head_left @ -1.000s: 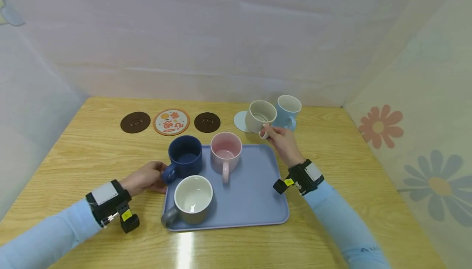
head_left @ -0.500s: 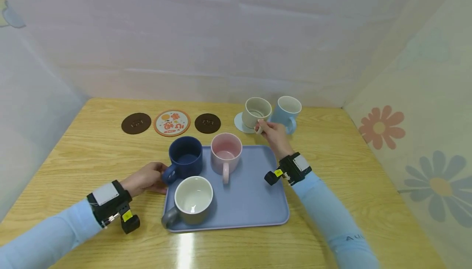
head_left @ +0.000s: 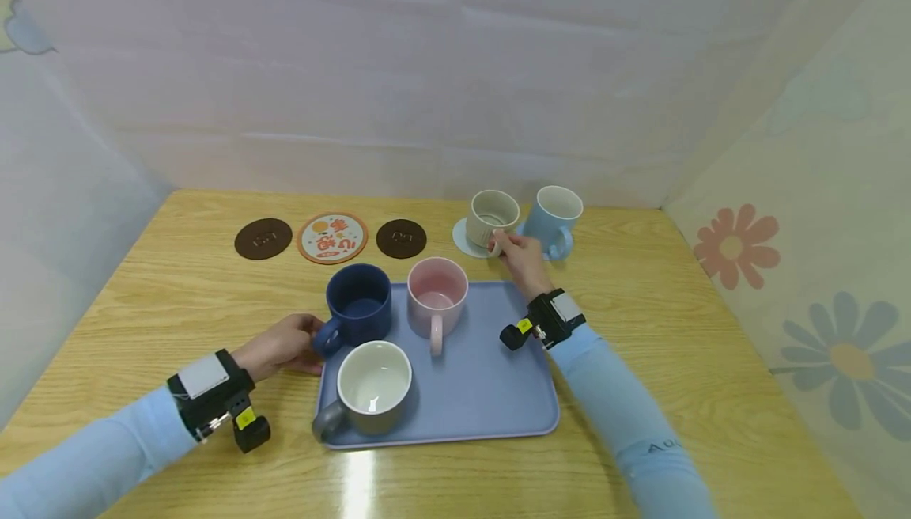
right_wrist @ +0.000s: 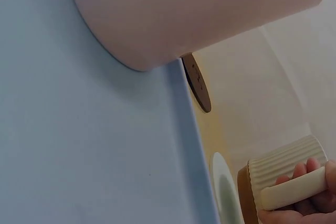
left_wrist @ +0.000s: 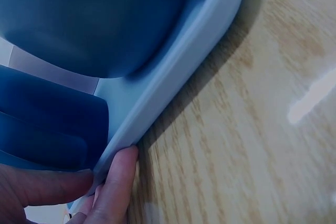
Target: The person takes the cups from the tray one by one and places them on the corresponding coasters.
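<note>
At the back right, my right hand (head_left: 523, 262) pinches the handle of a cream ribbed mug (head_left: 493, 214). The mug is upright over a pale blue round coaster (head_left: 466, 246); in the right wrist view, a narrow gap shows between its brown base and the coaster. My left hand (head_left: 285, 345) grips the left rim of a blue-grey tray (head_left: 484, 392), with thumb (left_wrist: 58, 186) and fingers on either side of it. Beside that hand stands a navy mug (head_left: 359, 305) on the tray. A pink mug (head_left: 436, 297) and a grey mug (head_left: 373, 388) share the tray.
A light blue mug (head_left: 553, 222) stands on a coaster right of the cream mug. Along the back left lie a dark brown coaster (head_left: 263, 239), an orange-rimmed coaster (head_left: 332, 238) and another brown coaster (head_left: 402, 239). White sheeting (head_left: 427, 68) rises behind the wooden table.
My right hand has moved left with the cream mug, away from the light blue mug and further over the pale coaster. The left hand and tray have stayed still.
</note>
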The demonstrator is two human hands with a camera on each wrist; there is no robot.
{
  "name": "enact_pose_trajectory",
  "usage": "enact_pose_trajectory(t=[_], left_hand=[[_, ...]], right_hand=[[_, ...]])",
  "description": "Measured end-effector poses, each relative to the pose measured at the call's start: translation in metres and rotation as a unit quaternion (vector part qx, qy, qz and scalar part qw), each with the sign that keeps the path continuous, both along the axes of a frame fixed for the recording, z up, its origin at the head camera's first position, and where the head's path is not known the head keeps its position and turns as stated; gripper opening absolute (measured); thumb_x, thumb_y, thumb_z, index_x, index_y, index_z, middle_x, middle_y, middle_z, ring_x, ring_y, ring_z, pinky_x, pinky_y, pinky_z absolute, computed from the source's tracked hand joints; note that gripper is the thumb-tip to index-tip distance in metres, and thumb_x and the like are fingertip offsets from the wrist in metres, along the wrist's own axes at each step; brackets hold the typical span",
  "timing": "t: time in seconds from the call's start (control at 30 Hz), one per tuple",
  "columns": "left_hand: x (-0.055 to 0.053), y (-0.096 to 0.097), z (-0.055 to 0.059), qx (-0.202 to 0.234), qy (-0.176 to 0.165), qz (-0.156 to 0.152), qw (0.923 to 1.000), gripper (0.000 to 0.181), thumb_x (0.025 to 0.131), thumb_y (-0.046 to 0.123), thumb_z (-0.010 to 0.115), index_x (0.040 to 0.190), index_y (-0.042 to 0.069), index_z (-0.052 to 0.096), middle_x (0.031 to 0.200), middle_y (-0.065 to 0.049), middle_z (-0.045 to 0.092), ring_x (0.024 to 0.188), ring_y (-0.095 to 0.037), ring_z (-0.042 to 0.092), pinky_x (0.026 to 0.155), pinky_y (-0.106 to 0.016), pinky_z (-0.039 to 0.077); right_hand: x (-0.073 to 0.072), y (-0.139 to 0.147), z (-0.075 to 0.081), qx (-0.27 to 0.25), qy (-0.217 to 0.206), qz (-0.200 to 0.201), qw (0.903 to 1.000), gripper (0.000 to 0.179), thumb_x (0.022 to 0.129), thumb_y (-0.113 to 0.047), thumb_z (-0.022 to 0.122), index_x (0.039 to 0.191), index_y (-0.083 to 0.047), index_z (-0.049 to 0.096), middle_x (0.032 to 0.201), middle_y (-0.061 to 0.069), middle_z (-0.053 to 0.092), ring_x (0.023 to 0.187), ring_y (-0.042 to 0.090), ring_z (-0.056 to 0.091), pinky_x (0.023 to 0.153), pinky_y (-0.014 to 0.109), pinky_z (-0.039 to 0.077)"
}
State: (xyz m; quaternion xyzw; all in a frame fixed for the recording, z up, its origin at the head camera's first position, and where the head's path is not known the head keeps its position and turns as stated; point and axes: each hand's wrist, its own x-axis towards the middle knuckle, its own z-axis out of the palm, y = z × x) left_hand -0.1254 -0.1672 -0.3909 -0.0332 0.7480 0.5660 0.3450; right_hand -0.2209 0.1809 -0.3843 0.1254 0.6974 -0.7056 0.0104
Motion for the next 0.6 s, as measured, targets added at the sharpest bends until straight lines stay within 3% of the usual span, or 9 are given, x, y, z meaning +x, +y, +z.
enact_pose_trajectory(t=[0.23, 0.6], left_hand=[[0.001, -0.001, -0.002, 0.003, 0.004, 0.001, 1.0000, 0.034, 0.085, -0.012, 0.036, 0.118, -0.018, 0.037, 0.096, -0.019, 0.052, 0.078, -0.018, 0.058, 0.069, -0.034, 0.055], [0.001, 0.001, -0.003, 0.002, 0.009, 0.006, 0.9999, 0.036, 0.082, -0.014, 0.038, 0.118, -0.018, 0.037, 0.093, -0.018, 0.052, 0.075, -0.017, 0.058, 0.068, -0.033, 0.055]], right_hand=[[-0.004, -0.004, -0.004, 0.020, -0.005, 0.012, 0.9997, 0.039, 0.097, -0.017, 0.047, 0.115, 0.017, 0.053, 0.093, 0.008, 0.058, 0.090, 0.012, 0.050, 0.094, 0.035, 0.041], [-0.011, -0.007, -0.011, 0.048, -0.025, 0.006, 0.9985, 0.039, 0.096, -0.021, 0.050, 0.112, 0.013, 0.057, 0.105, 0.016, 0.059, 0.096, 0.014, 0.051, 0.093, 0.033, 0.043]])
